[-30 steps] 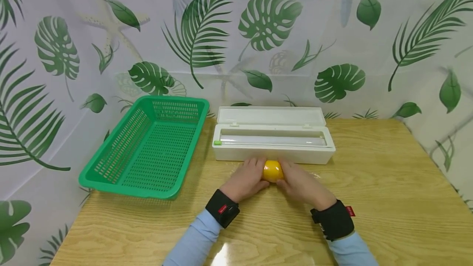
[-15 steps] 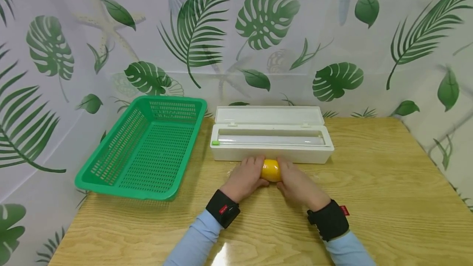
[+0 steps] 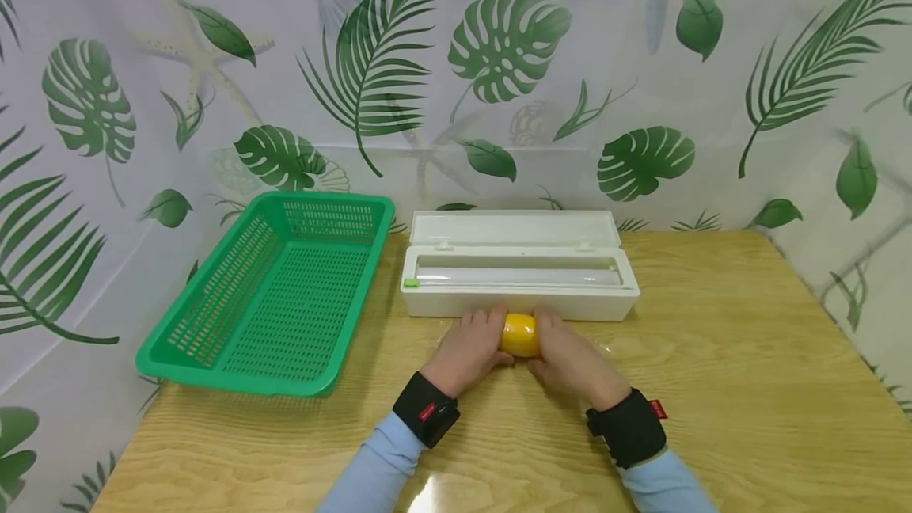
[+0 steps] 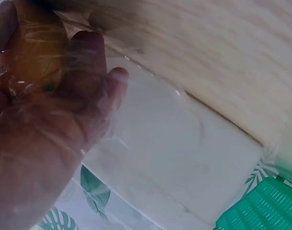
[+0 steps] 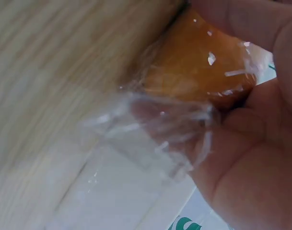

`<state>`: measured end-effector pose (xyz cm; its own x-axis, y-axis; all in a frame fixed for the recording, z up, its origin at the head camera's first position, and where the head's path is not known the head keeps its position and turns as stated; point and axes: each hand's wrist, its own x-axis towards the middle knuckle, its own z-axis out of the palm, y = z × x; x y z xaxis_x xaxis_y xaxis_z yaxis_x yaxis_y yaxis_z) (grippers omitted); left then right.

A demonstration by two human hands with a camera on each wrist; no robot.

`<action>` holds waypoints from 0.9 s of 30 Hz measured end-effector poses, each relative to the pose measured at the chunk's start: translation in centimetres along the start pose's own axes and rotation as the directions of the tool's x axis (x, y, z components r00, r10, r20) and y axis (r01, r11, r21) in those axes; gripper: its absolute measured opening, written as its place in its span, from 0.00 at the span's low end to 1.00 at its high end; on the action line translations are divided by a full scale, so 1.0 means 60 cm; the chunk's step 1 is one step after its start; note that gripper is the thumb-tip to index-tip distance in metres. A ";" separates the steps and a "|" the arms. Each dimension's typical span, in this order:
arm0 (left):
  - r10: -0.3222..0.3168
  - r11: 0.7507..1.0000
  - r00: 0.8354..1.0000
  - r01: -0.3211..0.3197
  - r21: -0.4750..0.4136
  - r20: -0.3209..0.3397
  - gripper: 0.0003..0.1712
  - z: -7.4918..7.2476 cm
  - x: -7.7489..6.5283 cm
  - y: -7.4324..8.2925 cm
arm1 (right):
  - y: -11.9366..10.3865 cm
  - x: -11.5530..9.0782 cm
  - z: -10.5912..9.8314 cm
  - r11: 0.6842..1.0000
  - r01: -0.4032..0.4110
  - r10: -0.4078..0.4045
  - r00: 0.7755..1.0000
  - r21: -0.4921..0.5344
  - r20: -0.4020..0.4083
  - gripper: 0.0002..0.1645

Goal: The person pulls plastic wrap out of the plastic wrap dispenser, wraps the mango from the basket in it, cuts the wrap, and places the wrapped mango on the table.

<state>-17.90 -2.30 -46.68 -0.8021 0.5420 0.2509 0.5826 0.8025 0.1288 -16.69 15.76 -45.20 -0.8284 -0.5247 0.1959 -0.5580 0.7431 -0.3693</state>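
Note:
A glossy yellow, rounded fruit-like thing (image 3: 520, 336) is held between both hands, low over the table and just in front of the white box. Clear cling film (image 5: 155, 124) covers it, and loose crinkled film sticks out at the sides. My left hand (image 3: 466, 348) grips its left side; in the left wrist view film lies across the palm and fingers. From the right, my right hand (image 3: 575, 361) holds the other side, fingers curled and thumb nearer me. A small green spot (image 4: 49, 86) shows on the yellow surface. Its exact kind cannot be told.
Behind the hands stands a white cling film box (image 3: 520, 307), lid (image 3: 513, 228) tipped back, with a roll (image 3: 513, 275) inside and a green slider (image 3: 411, 283) at its left end. A green perforated basket (image 3: 228, 381) sits at left. A leaf-print cloth hangs behind the table.
Both hands keep their hold on the wrapped yellow thing, almost in place before the box. The head view has shifted a little, so the scene sits slightly further left.

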 end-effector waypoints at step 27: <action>0.011 0.999 1.000 -0.010 -0.033 0.009 0.38 -0.008 0.013 -0.008 | 0.009 0.018 0.009 0.995 -0.037 0.033 0.998 -0.096 -0.045 0.30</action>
<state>-18.76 -2.37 -46.06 -0.7969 0.5528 0.2438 0.5950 0.7881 0.1578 -17.86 15.36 -45.67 -0.8476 -0.4811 0.2240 -0.5291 0.7986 -0.2870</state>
